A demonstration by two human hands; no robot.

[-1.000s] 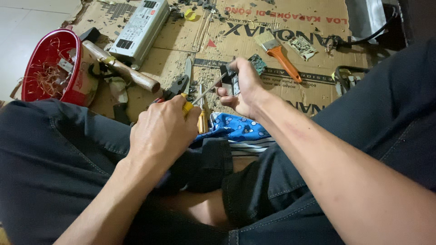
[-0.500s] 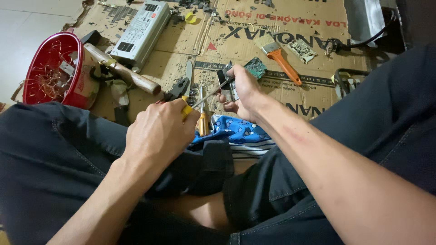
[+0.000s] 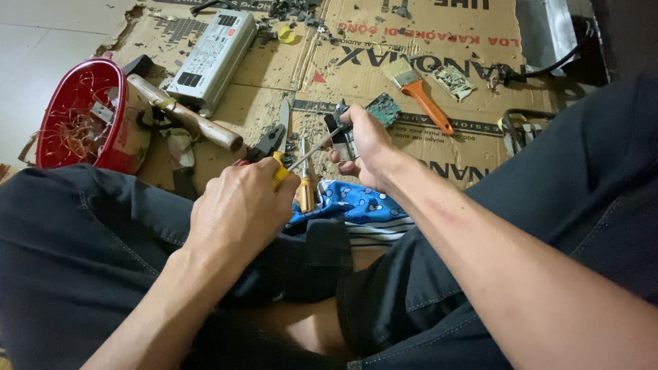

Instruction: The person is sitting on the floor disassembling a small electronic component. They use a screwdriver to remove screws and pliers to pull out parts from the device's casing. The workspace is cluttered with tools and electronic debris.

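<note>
Both hands grip: left hand [image 3: 236, 205] the screwdriver [image 3: 301, 154], right hand [image 3: 367, 140] the small part [image 3: 340, 130] at its tip.

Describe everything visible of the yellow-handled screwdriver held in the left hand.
The yellow-handled screwdriver has a thin, bare metal shaft slanting up and to the right. The left hand wraps its handle, so only a bit of yellow plastic shows at the fingers. Its tip meets the small dark electronic part gripped in the right hand, above the cardboard sheet.

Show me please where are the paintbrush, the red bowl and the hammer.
paintbrush [image 3: 426, 98], head view, on its orange handle.
red bowl [image 3: 51, 140], head view, on its outer wall.
hammer [image 3: 199, 125], head view, on its wooden handle.
</note>
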